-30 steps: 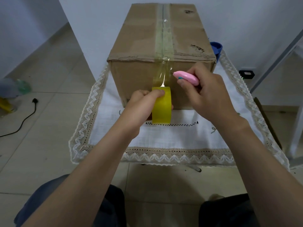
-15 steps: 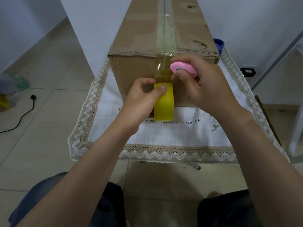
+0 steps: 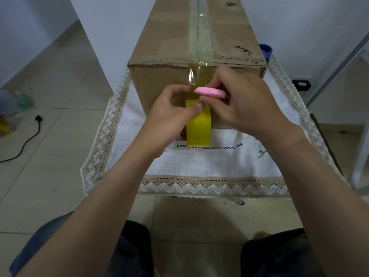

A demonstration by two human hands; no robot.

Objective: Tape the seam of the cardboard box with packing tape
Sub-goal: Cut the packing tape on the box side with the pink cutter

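In the head view, the left hand (image 3: 171,116) grips the yellow tape roll (image 3: 198,127) at six o'clock of the cardboard box (image 3: 191,47), apparently keeping the strip taut, while the right hand (image 3: 245,102) pinches a pink cutter (image 3: 210,92) against it, probably to sever it

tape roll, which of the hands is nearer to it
Left. The left hand grips the tape roll, thumb on its top. The right hand is just above it, holding the pink cutter.
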